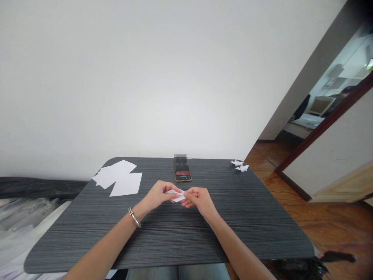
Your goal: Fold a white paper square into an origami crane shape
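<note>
Left hand (157,195) and right hand (201,201) pinch one folded white paper (176,195) above the dark striped surface (247,225).

Fingers (189,196) of both clamp it, with open surface all round. One silver bangle (134,217) circles the left wrist; toward the far edge lie at least two overlapping white sheets (118,177), one phone (182,175), and two small folded paper shapes (240,165).
</note>
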{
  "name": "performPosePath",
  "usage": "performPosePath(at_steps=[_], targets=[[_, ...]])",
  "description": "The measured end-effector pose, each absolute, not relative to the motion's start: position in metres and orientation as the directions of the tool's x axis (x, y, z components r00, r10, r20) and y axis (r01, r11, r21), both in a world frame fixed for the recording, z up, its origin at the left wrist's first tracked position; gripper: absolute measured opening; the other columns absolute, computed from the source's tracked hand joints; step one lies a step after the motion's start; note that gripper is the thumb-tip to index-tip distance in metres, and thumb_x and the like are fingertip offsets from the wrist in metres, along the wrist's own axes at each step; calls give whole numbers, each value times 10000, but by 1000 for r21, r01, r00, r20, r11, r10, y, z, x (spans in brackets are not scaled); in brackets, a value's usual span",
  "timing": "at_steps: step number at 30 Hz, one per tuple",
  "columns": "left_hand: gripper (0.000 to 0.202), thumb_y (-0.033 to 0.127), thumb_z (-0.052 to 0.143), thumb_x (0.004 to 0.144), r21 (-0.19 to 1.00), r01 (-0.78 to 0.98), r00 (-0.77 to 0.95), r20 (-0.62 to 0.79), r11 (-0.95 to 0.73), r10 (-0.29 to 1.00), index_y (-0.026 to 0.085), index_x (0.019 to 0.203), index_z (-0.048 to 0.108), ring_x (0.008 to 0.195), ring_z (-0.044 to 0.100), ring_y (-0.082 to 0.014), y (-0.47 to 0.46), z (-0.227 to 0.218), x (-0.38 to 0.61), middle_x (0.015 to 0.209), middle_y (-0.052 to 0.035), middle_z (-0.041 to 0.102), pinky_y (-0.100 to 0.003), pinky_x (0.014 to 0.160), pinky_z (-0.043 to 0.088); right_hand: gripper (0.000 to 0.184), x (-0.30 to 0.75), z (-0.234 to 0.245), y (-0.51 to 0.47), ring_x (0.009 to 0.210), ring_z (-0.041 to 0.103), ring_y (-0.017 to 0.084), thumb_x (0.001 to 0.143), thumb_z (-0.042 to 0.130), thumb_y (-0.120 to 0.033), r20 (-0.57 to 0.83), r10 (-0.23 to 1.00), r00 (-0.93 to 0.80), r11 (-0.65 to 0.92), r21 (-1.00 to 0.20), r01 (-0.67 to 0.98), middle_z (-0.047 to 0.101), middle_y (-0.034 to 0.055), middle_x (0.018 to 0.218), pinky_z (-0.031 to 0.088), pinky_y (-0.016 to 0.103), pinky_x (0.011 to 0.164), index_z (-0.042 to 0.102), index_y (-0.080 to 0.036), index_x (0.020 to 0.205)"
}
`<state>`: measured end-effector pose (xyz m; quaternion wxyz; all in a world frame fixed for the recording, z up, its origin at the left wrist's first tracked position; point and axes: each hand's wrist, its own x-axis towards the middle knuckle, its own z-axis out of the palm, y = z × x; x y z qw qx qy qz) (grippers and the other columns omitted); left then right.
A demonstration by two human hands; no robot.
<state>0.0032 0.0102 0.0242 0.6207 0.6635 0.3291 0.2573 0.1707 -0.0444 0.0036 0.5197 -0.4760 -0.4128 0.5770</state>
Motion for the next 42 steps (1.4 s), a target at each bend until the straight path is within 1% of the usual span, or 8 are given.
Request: performPosePath(at_steps=[4,12,16,21,33,36,39,42], targets=[[248,273,673,657,995,99,657,-78,18,750,102,836,674,589,569,-107,9,26,4,699,-47,667,-209,546,460,297,171,3,-44,458,627,142,566,726,-384,-104,995,2,-102,-975,-197,670,49,522,497,227,454,635,-107,625],[242,294,678,649,996,60,632,-95,74,769,90,770,632,633,585,-125,10,26,5,686,-41,649,-229,561,483,298,169,3,-45,465,628,142,583,712,-388,-65,997,30,-59,-984,-170,668,49,529,494,220,451,636,-105,639],[218,272,697,623,997,38,612,-71,60,788,95,709,602,613,583,-119,9,26,6,653,-22,634,-221,548,474,300,169,3,-46,472,631,147,587,708,-392,-58,998,31,-52,-987,-150,668,49,529,503,229,462,638,-106,646],[198,259,698,619,996,86,575,-48,-2,816,92,691,622,577,583,-116,8,30,6,630,-31,652,-220,571,444,296,169,3,-47,484,636,154,601,700,-396,-49,998,27,-44,-988,-147,673,54,538,505,235,466,641,-110,646],[197,247,703,615,995,93,569,-14,-47,823,91,713,631,610,592,-128,8,26,8,658,-39,661,-224,596,439,284,168,2,-46,458,618,134,606,697,-386,-48,999,-11,-49,-989,-140,664,36,518,488,222,458,627,-114,644],[219,272,680,648,999,43,545,-5,-23,838,93,762,626,605,578,-111,7,31,8,696,-35,652,-207,563,442,285,169,3,-46,472,626,140,610,695,-389,-49,999,11,-46,-986,-159,676,47,547,491,228,466,632,-114,651],[244,330,617,711,999,31,479,-24,10,877,94,774,613,589,566,-101,8,34,6,692,-33,639,-193,519,442,286,169,3,-46,470,628,142,609,698,-387,-54,998,40,-47,-985,-168,681,56,555,492,223,460,635,-111,652],[270,331,655,673,998,42,504,-64,50,862,98,797,601,600,581,-118,10,33,3,692,-34,644,-202,503,462,273,169,3,-46,472,630,142,618,696,-374,-48,998,50,-39,-985,-167,683,58,560,496,217,459,636,-111,656]])
